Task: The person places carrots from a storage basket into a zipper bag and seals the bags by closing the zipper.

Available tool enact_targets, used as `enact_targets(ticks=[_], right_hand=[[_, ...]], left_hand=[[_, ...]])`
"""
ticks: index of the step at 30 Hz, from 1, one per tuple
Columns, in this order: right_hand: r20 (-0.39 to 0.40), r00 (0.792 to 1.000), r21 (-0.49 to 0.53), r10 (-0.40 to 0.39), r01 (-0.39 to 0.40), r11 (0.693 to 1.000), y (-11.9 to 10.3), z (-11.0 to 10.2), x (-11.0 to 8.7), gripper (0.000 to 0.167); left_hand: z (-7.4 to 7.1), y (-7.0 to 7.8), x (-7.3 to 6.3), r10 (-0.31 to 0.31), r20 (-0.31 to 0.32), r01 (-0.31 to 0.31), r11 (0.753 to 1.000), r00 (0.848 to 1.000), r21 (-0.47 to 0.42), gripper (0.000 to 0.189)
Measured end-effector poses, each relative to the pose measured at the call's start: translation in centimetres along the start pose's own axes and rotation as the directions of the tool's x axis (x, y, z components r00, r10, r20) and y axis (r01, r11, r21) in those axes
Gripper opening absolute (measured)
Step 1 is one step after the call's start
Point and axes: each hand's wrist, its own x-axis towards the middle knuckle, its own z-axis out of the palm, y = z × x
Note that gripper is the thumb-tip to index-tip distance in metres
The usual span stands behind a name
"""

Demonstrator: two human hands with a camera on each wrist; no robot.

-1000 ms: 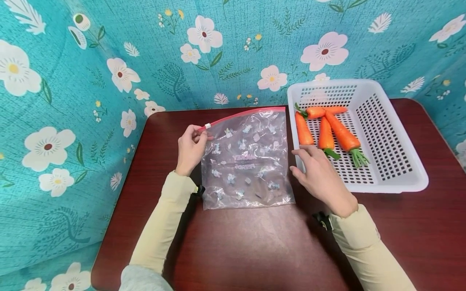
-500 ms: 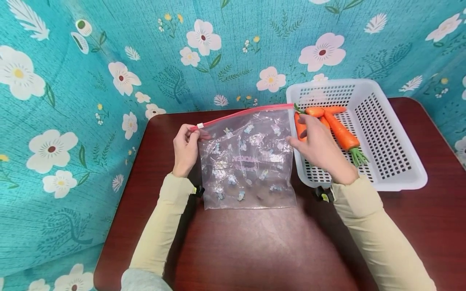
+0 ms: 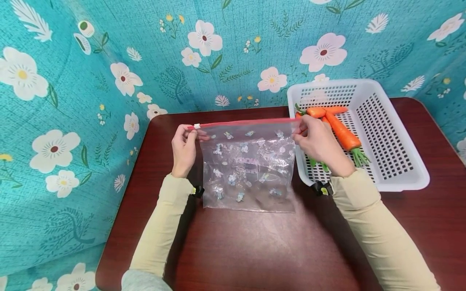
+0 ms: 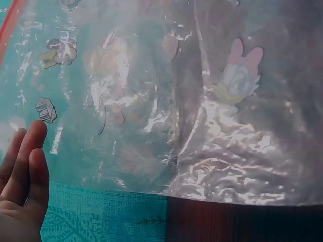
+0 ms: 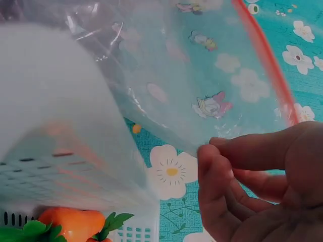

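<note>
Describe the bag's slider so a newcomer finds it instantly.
On the dark table, find the clear printed bag. Follow the red strip along its top to the end by the left hand. The slider is the small white piece standing out against the red.

Bag [image 3: 249, 171] — clear, red-edged, cartoon-printed; carrots [image 3: 343, 132] — orange.

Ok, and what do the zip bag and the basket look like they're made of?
The zip bag looks like thin, glossy plastic film: it's see-through and creased, with bright glints. The basket seems to be rigid white plastic, probably molded, given its regular perforations.
</note>
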Motion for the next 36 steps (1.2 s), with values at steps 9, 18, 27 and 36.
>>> enact_targets(ticks=[9,18,27,36], right_hand=[[0.032,0.999,-0.069,-0.032,0.034,0.997,0.3,0.0,0.4,0.011],[0.024,0.998,-0.075,-0.054,0.056,0.996,-0.2,-0.1,0.4,0.021],[-0.13,0.978,-0.06,-0.165,0.158,0.986,-0.9,0.0,0.2,0.027],[-0.167,0.964,-0.082,-0.207,0.195,0.977,-2.2,0.3,0.0,0.02]], left_hand=[[-0.2,-0.2,-0.3,-0.005,-0.006,0.005,1.0,1.0,0.005,0.017],[-0.4,-0.3,-0.7,0.022,-0.011,-0.022,1.0,1.0,-0.012,0.014],[-0.2,-0.2,-0.9,0.042,-0.007,-0.042,0.999,0.999,0.01,0.016],[0.4,0.1,-1.4,0.034,0.002,-0.034,0.998,0.999,0.057,0.016]])
